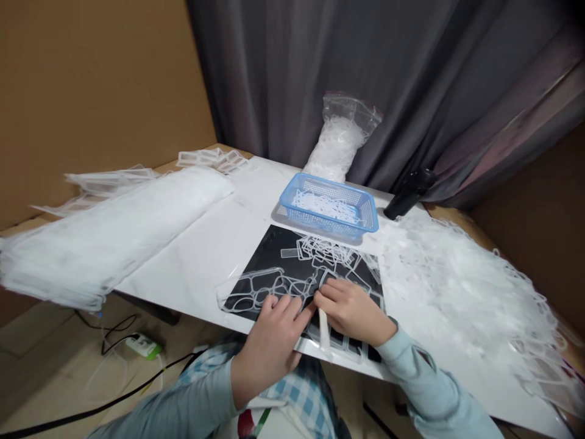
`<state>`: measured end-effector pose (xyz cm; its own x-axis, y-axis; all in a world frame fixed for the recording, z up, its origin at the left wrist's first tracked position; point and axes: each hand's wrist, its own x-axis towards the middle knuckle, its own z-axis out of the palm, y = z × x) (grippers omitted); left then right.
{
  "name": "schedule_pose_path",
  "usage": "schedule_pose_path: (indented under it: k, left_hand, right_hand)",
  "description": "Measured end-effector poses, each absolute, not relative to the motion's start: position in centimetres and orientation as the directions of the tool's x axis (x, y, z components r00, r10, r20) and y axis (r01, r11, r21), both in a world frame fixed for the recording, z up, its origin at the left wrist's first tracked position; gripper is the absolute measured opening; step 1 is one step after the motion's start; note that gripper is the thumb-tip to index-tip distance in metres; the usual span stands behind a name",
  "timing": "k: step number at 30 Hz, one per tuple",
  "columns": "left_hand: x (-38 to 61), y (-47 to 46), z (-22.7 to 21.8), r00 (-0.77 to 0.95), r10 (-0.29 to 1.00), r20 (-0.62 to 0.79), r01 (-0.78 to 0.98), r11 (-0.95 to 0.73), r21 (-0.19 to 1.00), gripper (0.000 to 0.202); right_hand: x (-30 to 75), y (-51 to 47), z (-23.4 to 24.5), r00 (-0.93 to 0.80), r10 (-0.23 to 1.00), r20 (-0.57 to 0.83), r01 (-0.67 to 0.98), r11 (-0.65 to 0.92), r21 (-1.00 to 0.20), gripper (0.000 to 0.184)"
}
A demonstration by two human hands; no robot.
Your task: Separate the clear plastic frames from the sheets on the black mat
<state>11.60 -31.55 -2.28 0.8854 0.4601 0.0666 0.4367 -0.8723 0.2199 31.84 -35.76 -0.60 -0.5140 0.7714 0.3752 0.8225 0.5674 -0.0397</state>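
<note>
A translucent plastic frame sheet (249, 283) with rounded cut-outs lies across a black mat (269, 244), its left end sticking out past the mat. My left hand (281, 323) rests on the sheet's near side, fingers bent and pressed onto it. Close beside it, my right hand (347, 305) is closed around a slim white-handled tool (323, 332) whose handle points toward me. The tool's working end is hidden under the fingers. Beyond my hands, a heap of small clear rectangular plastic pieces (326, 250) lies on the mat's far part.
A blue basket (292, 210) holding thin white pieces stands behind the mat, with a filled zip bag (336, 143) behind it. A black bottle-like object (409, 195) stands right of the basket. Stacked translucent sheets (123, 225) lie left; a large pile of plastic scraps (457, 286) covers the right.
</note>
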Motion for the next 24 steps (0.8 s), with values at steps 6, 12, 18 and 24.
schedule_pose_path:
  k: [6,12,18,24]
  left_hand:
    - [11.6,-31.6,-2.1,0.888,0.456,0.06,0.435,-0.876,0.209,0.066]
    - [11.6,-31.7,-2.6,0.894,0.436,0.101,0.413,-0.891,0.187,0.079]
    - [11.6,-31.5,-2.9,0.894,0.437,0.097,0.412,-0.889,0.2,0.079]
    - [11.6,-31.6,-3.0,0.894,0.436,0.107,0.411,-0.89,0.197,0.079]
  right_hand:
    - [33.1,-36.0,0.1,-0.505,0.759,0.411,0.859,0.488,0.155,0.03]
    - [37.7,-36.5,1.2,-0.249,0.797,0.551,0.968,0.214,0.129,0.026]
    - [39.0,-35.7,0.4,-0.103,0.831,0.546,0.988,0.151,-0.043,0.018]
    - [40.2,-35.9,0.0,0.065,0.783,0.618,0.978,0.074,-0.196,0.023]
